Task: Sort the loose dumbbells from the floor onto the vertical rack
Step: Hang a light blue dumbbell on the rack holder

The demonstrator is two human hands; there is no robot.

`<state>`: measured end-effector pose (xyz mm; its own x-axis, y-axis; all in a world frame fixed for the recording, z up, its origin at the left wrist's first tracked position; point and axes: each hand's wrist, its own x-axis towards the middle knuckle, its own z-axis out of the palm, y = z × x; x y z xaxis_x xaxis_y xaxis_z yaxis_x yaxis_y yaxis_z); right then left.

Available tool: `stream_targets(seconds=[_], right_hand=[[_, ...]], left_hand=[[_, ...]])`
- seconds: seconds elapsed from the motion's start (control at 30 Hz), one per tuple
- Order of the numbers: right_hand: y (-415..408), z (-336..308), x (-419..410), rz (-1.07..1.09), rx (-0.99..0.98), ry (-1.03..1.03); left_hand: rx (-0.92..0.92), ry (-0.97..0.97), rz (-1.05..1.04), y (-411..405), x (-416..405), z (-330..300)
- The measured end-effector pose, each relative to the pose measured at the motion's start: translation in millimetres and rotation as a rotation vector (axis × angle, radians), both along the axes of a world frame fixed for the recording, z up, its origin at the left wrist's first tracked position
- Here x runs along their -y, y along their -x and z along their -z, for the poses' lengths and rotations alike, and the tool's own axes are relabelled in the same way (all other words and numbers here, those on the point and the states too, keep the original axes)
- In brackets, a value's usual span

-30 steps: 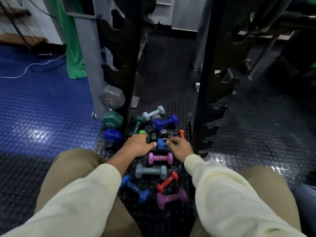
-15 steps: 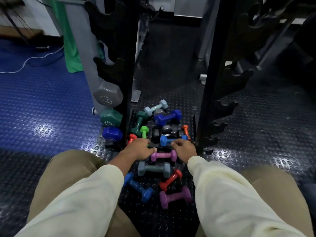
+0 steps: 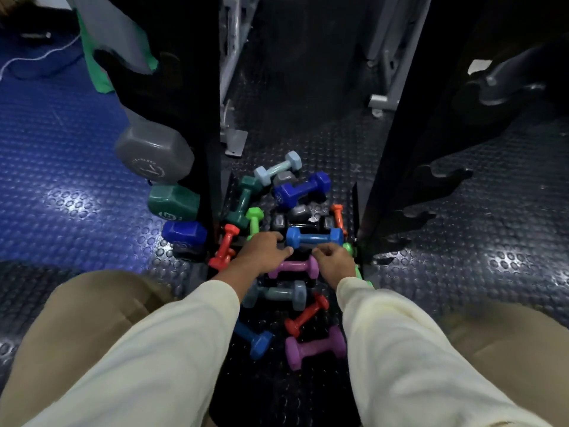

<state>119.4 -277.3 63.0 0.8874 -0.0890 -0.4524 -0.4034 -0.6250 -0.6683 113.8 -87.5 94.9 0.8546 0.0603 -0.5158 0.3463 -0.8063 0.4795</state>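
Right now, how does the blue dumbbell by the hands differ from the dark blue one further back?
The blue dumbbell is lighter in colour and slimmer; the dark blue dumbbell looks thicker. The blue dumbbell lies level across the view beside both hands; the dark blue dumbbell lies tilted, away from them. Both are hex-ended and lie on the floor.

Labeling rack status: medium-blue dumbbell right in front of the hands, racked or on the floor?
On the floor: the medium-blue dumbbell lies flat among loose ones, between the rack uprights.
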Motion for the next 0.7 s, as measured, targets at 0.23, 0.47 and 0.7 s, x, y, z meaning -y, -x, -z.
stream_targets(seconds=[0.23, 0.47, 0.7], right_hand=[[-18, 34, 6, 0.196, 0.046, 0.042], [-64, 57, 9, -0.041, -0.071, 0.223], [-71, 69, 7, -0.101, -0.071, 0.322]], left_hand=[[-0.063, 0.043, -0.061, -11, 1, 47], [-0.073, 0.100, -0.125, -19, -5, 62], [-0.191, -0.016, -0.007, -2, -16, 70]])
